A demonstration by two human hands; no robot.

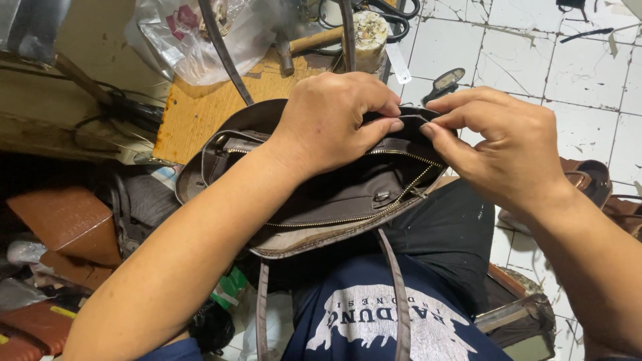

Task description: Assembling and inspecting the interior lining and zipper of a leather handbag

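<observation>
A dark brown leather handbag (321, 207) with brass zippers lies open on my lap, its straps running down over my navy shirt. My left hand (334, 120) grips the bag's far upper rim, fingers curled over the edge. My right hand (495, 147) pinches the same rim beside it, thumb and forefinger holding a thin bit of thread or needle against the leather; I cannot tell which. The two hands nearly touch at the rim.
A wooden board (207, 100) lies behind the bag, with a plastic bag (194, 33), a hammer (301, 43) and a thread spool (368, 30). Scissors (394, 13) rest on the white tiled floor (575, 60). Brown leather pieces (60, 220) pile at left; a brown shoe (588, 180) sits right.
</observation>
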